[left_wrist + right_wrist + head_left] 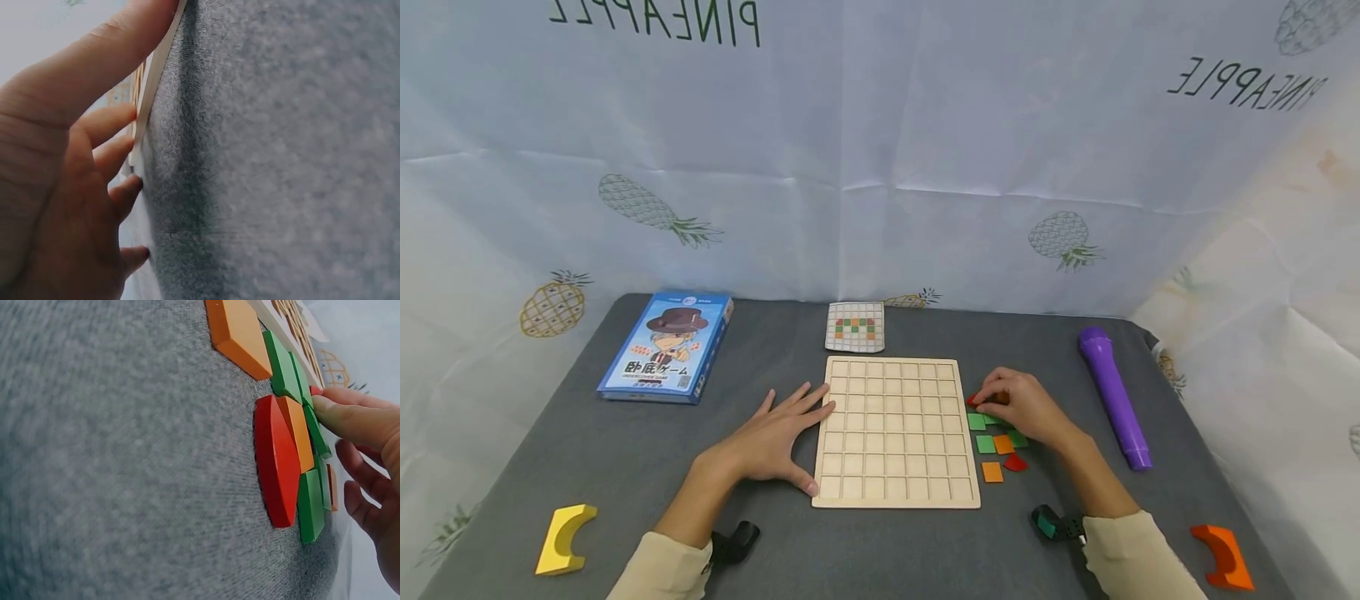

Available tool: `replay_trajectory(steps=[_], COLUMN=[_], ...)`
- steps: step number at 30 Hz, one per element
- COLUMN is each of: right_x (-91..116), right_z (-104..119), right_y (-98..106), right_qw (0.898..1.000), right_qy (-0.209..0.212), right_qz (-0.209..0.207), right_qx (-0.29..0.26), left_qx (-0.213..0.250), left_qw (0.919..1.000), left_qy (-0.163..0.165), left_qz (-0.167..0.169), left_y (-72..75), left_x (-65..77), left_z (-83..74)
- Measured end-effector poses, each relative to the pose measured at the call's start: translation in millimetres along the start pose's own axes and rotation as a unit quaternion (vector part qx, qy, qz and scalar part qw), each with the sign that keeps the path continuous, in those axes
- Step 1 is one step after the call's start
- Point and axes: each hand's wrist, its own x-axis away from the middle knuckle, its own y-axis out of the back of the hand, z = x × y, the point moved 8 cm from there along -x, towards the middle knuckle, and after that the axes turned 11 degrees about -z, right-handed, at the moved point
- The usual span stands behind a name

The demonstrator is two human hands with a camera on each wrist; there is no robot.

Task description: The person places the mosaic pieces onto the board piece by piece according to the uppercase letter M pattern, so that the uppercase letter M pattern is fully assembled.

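Observation:
A wooden grid board [897,432] lies flat on the table, its squares bare. My left hand [769,440] rests at the board's left edge with fingers spread, thumb near the lower corner. At the right edge, my right hand [1024,407] pinches a small red piece [972,400] between thumb and index finger; in the right wrist view only a sliver of that red piece [315,390] shows. Beneath and beside this hand lie several green square tiles [986,444], orange square tiles [992,472] and a red curved-sided tile [1016,462]. Some tiles are partly hidden by the fingers.
Behind the board lies a pattern card [854,327] with coloured squares. A blue game box [666,346] sits at the back left, a purple stick [1115,398] at the right. A yellow arch block [565,540] and an orange arch block [1225,558] lie near the front corners.

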Motion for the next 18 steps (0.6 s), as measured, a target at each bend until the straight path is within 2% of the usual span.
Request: replay_trajectory(steps=[4, 18], right_x=[-1.4, -11.6], right_z=[1.9, 12.8], right_y=[2.9, 12.4], right_qw=[1.000, 0.999], right_qy=[0.000, 0.022], right_qz=[-0.008, -0.026], right_qx=[-0.010, -0.033], left_qx=[0.005, 0.012], left_qw=[1.0000, 0.9999], left_qy=[-0.006, 0.001], left_qz=[-0.002, -0.004], left_y=[-0.9, -1.4], left_x=[1.4, 1.8], left_z=[-1.9, -1.4])
